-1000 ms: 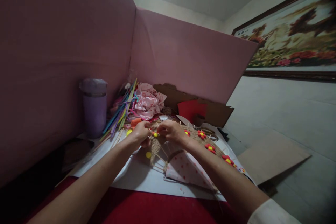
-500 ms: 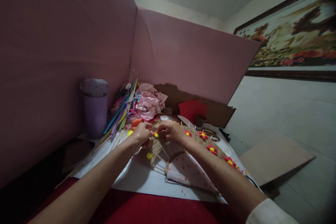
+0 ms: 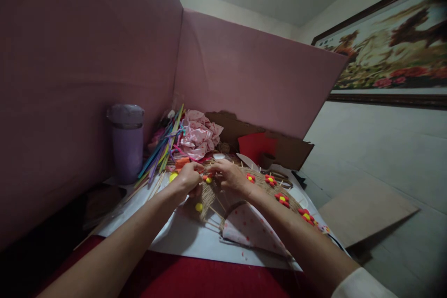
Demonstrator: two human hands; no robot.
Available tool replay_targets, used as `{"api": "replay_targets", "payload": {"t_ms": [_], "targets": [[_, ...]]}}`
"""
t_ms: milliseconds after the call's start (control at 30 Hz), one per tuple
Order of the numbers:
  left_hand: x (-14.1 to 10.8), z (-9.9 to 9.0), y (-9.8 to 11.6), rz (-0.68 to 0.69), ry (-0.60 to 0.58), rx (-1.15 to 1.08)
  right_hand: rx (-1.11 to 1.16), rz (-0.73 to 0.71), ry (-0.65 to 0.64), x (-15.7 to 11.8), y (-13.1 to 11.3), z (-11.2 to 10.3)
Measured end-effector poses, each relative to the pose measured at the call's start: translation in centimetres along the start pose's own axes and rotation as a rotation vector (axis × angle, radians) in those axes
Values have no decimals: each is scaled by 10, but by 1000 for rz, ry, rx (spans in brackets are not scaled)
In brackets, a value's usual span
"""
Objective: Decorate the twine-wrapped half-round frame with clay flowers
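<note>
A fan-shaped piece wound with brown twine (image 3: 208,195) lies on white paper, with thin sticks poking from its rim. Red flowers with yellow centres (image 3: 282,199) dot its right part. My left hand (image 3: 190,178) is pinched at its upper left edge, beside a small yellow ball with orange bits (image 3: 208,179). On the other side of that ball, my right hand (image 3: 228,176) has its fingers bent together over the twine. What either hand's fingertips hold is too small to make out. A yellow dot (image 3: 199,207) sits lower on the twine. Dotted pink cloth (image 3: 249,228) covers the fan's inner part.
A purple tumbler (image 3: 127,149) stands at the left beside coloured pipe cleaners (image 3: 164,146). Behind the hands are crumpled pink paper (image 3: 199,135), a red sheet (image 3: 256,148) and torn cardboard (image 3: 293,149). Scissors (image 3: 279,178) lie behind the fan. Pink panels rise at the left and back.
My right hand's fingers have shifted slightly over the twine near the yellow ball. My left hand stays almost where it was.
</note>
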State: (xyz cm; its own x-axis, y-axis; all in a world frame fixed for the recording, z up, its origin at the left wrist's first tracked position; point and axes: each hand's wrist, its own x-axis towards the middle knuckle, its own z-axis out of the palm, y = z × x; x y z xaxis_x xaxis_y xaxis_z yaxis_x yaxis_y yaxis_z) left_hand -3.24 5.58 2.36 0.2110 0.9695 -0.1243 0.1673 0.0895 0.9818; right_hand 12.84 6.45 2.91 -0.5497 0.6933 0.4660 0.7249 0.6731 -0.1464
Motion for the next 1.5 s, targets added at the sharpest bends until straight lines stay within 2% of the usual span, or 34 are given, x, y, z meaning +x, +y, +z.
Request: {"api": "replay_targets", "payload": {"t_ms": [133, 400, 533, 700, 933, 1067, 1233, 1500], "targets": [[1, 0, 0, 1, 1, -14, -132, 47, 64, -8, -3, -1], [-1, 1, 3, 5, 20, -49, -373, -36, 56, -15, -10, 9], [-1, 1, 3, 14, 15, -61, -405, -43, 38, -16, -13, 5], [-1, 0, 2, 21, 17, -73, -423, -16, 97, -19, -13, 1], [1, 0, 2, 22, 25, -87, -474, -112, 58, -22, -9, 9], [0, 1, 3, 16, 35, -95, -500, -157, 52, -24, -8, 7], [-1, 0, 4, 6, 47, -103, -487, -116, 91, -25, -10, 4], [-2, 0, 4, 7, 53, -117, -457, -139, 68, -25, -12, 4]]}}
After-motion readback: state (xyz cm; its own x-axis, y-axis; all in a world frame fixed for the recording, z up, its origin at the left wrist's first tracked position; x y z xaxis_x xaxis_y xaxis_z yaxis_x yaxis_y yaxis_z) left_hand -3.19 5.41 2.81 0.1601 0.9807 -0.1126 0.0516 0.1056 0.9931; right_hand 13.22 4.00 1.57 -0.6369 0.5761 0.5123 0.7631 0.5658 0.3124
